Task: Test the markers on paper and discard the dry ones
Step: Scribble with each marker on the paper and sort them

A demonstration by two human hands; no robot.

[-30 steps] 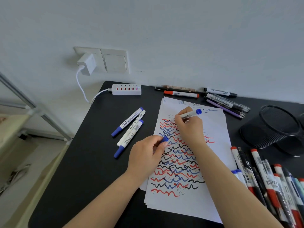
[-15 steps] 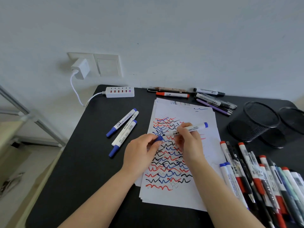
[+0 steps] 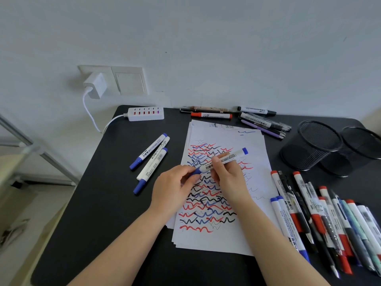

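While the right hand (image 3: 227, 178) gripped the blue whiteboard marker (image 3: 223, 159) across the scribbled paper (image 3: 255, 157), the left hand (image 3: 175, 188) pinched its blue cap (image 3: 195, 172) just beyond the left fingertips.

White power strip (image 3: 146, 113) (cord to wall charger (image 3: 95, 85)) beside mesh cups (image 3: 317, 145).

Black counter (image 3: 107, 213); stack of paper sheets (image 3: 255, 166) beneath the hands, top sheet covered in red, blue and black squiggles; three capped markers (image 3: 151, 162) left of the left hand (image 3: 175, 188); white power strip (image 3: 146, 113) beyond them at the wall edge; row of pens (image 3: 261, 122) past the paper; two mesh cups (image 3: 329, 147) right of the right hand (image 3: 228, 178); heap of markers (image 3: 321, 219) nearer, also right.
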